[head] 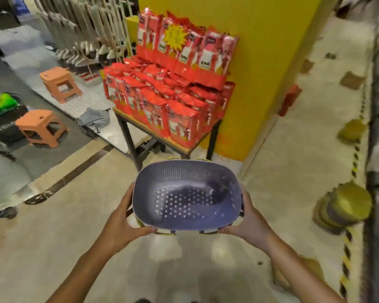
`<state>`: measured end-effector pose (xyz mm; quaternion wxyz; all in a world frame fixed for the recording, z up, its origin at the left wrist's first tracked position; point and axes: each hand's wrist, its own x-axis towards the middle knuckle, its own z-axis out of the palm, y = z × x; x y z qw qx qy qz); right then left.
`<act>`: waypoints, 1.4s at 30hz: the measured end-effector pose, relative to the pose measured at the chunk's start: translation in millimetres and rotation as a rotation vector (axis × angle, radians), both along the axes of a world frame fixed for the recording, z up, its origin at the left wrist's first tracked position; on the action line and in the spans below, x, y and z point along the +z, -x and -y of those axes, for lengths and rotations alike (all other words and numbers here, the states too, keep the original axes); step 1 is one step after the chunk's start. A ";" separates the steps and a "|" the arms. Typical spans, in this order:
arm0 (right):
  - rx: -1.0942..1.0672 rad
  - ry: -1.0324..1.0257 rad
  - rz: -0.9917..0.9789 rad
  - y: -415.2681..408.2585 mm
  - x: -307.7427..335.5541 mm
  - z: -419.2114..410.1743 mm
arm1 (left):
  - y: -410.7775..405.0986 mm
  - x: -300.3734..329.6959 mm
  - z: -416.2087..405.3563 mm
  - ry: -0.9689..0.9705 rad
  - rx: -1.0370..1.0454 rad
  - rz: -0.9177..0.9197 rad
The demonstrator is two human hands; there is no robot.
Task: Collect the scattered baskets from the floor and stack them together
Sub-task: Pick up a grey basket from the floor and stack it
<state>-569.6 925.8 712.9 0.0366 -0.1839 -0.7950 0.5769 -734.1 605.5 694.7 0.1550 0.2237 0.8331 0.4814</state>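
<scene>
Basket [187, 193]: one in plain sight, grey-purple, perforated on floor and walls, held level above the floor [74, 248], open side up. Yellow and dark edges show under its rim; how many more sit nested beneath cannot be told.

Left hand [127, 224]: clamped on the basket's left end, thumb along the near rim.

Right hand [247, 221]: clamped on the basket's right end, thumb along the near rim.

Table [127, 127]: one, dark-legged, just beyond the basket, loaded with red packets [162, 101] in standing rows; too many to count. One yellow starburst tag [176, 37] on the back row.

Pillar [260, 62]: one, yellow, behind the table.

Stools [42, 125]: two, orange, left of the table, well apart from the basket.

Grey bag [94, 119]: one, on the floor beside the table's left leg.

Stack of yellowish baskets [346, 206]: one, blurred, to the right of the held basket; a second yellowish item [352, 130] lies farther on.
</scene>
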 end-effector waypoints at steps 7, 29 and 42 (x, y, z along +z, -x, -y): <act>-0.291 -0.078 0.067 -101.5 -4.5 -123.1 | 7.3 -9.3 -187.5 -0.045 -0.411 0.083; -1.041 -0.075 0.075 -112.5 -25.3 -293.5 | 87.1 -10.6 -633.4 -0.090 -1.231 0.121; -1.146 0.082 -0.008 -91.1 -70.5 -507.7 | 90.9 -19.8 -887.8 -0.004 -1.342 0.120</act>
